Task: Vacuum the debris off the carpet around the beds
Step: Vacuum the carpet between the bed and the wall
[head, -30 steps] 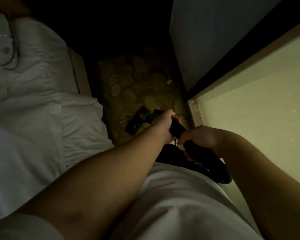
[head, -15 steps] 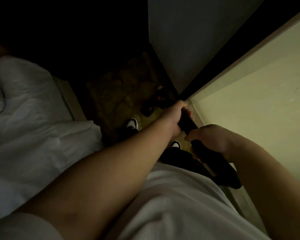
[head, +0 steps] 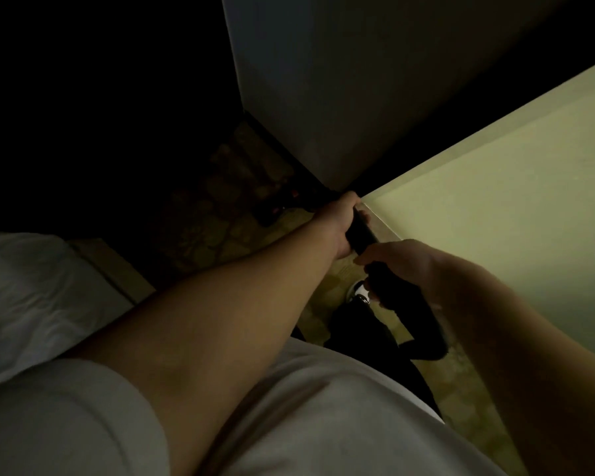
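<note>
Bed (head: 31,304) shifted; two hands (head: 340,225) (head: 404,266) hold wand (head: 360,238).

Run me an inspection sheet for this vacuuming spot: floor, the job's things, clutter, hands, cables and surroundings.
Surface: patterned carpet, mostly in shadow; too dark to tell whether debris lies on it.
Job's things: black vacuum handle, angled forward and down; its head is lost in the dark.
Clutter: nothing seen.
Hands: left hand grips the handle further forward; right hand grips it just behind.
Cables: nothing seen.
Surroundings: white bed at left; pale green wall at right; grey panel ahead; shoe on the carpet below the hands.
</note>
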`<state>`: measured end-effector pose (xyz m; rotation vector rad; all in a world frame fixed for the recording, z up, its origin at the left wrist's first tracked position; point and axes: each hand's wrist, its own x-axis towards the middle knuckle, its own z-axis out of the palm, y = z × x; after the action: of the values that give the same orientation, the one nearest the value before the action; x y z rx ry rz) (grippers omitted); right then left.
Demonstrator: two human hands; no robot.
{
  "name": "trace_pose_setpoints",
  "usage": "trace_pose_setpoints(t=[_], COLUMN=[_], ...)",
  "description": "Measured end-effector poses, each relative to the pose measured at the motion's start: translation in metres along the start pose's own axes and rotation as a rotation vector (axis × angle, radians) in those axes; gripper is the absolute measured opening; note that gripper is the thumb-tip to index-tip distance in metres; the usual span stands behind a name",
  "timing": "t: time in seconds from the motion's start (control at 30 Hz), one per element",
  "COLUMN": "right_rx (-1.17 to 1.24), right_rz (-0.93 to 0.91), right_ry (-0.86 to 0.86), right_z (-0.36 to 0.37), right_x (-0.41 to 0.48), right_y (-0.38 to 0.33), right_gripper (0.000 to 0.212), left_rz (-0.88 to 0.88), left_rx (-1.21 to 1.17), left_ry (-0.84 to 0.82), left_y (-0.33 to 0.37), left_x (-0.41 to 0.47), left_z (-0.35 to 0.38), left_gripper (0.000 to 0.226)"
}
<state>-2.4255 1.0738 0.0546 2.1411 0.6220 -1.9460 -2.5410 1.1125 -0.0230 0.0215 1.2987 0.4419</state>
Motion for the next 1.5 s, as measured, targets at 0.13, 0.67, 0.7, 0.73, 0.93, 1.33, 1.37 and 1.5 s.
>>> trace_pose_setpoints(t=[0.13, 0.67, 0.7, 0.73, 0.93, 1.33, 1.37, 1.5], right_rx=[-0.007, -0.319, -0.300, -0.279, -0.248, -0.217, -0.225, -0.120], right_rz=[0.010, -0.185, -0.185, -0.181, -0.218, -0.147, -0.144, -0.092], right_ry=[-0.040, -0.098, -0.113, -0.127, -0.120, -0.242, -0.233, -0.235], right_z=[0.030, 0.121, 0.128, 0.136, 0.193, 0.220, 0.205, 0.140], right_x=[-0.014, -0.012, -0.008, -0.006, 0.029, 0.064, 0.060, 0.037], right_y=[0.005, -0.037, -0.042, -0.048, -0.086, -0.053, -0.044, 0.008], right_gripper=[0.025, 0.018, 0.018, 0.017, 0.023, 0.019, 0.020, 0.020], left_rz=[-0.062, -0.015, 0.006, 0.029, 0.160, 0.092, 0.077, 0.005], left_rx=[0.005, -0.206, -0.207, -0.200, -0.180, -0.189, -0.181, -0.110], left_ry=[-0.035, 0.044, 0.070, 0.095, 0.250, 0.359, 0.341, 0.238], left_y=[-0.004, 0.002, 0.007, 0.011, 0.047, 0.011, 0.004, -0.032], left_x=[-0.002, -0.033, -0.033, -0.033, -0.026, -0.009, -0.009, -0.014], left_z=[-0.025, -0.150, -0.160, -0.168, -0.223, -0.239, -0.226, -0.159], left_gripper=[0.026, 0.029, 0.030, 0.031, 0.035, 0.033, 0.032, 0.032])
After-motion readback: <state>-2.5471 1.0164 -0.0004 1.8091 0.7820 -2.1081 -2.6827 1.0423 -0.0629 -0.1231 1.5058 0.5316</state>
